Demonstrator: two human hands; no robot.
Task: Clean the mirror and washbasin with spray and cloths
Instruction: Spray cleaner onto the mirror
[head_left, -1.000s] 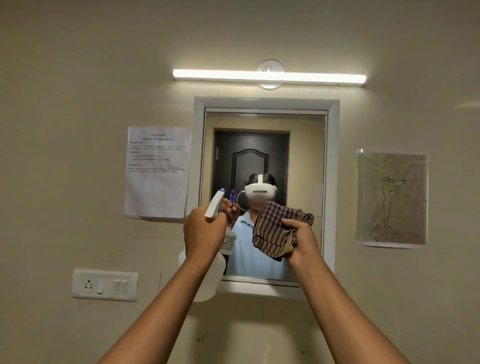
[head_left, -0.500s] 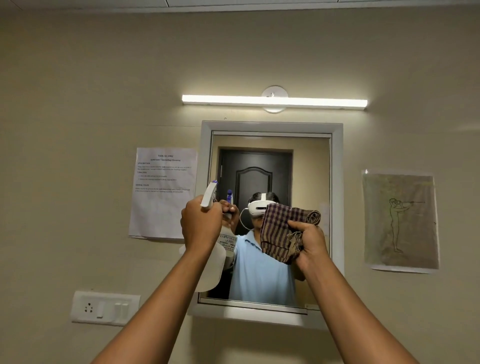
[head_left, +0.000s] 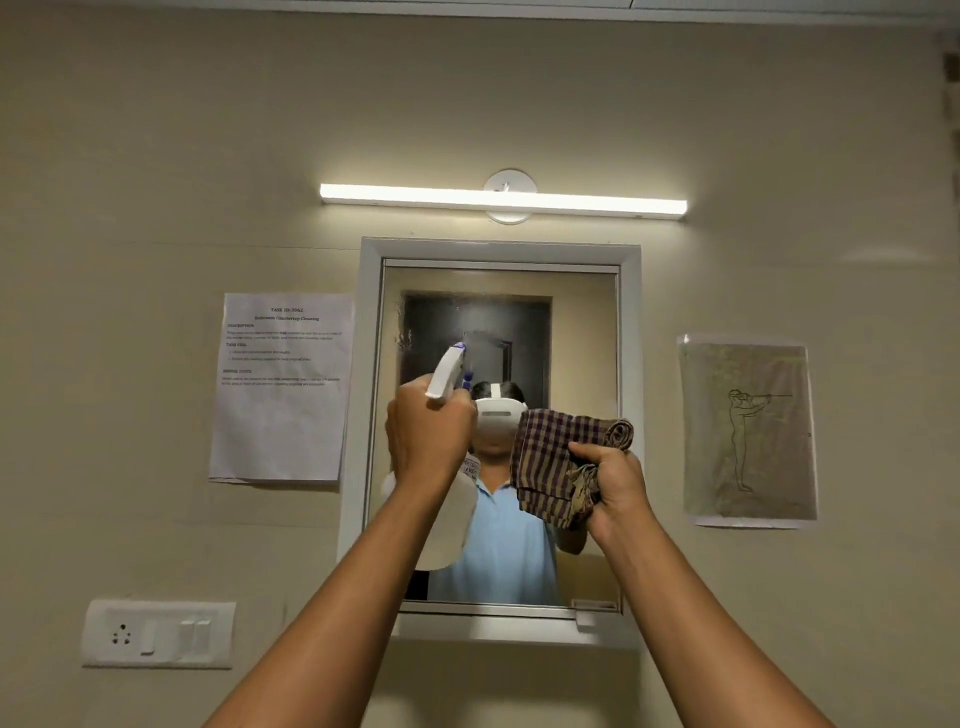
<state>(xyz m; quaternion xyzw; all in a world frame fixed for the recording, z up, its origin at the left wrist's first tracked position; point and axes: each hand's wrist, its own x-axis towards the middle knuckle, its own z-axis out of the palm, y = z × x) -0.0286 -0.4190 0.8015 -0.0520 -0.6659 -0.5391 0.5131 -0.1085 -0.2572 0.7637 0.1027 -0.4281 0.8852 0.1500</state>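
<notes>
A white-framed mirror (head_left: 582, 332) hangs on the beige wall straight ahead. Its upper left glass is fogged with a patch of spray mist. My left hand (head_left: 426, 436) grips a white spray bottle (head_left: 449, 519) by the neck, nozzle tilted up toward that misted patch, close to the glass. My right hand (head_left: 613, 483) holds a bunched brown-and-purple checked cloth (head_left: 556, 467) raised in front of the mirror's right half. The washbasin is out of view below.
A lit tube light (head_left: 498, 200) runs above the mirror. A printed task sheet (head_left: 283, 387) is stuck left of it, a drawing sheet (head_left: 748, 431) right of it. A white switch and socket plate (head_left: 158, 634) sits low on the left wall.
My view has tilted upward, so the mirror sits lower in the frame. The bottle's nozzle has risen toward the glass, and a mist patch has appeared on the upper left of the mirror.
</notes>
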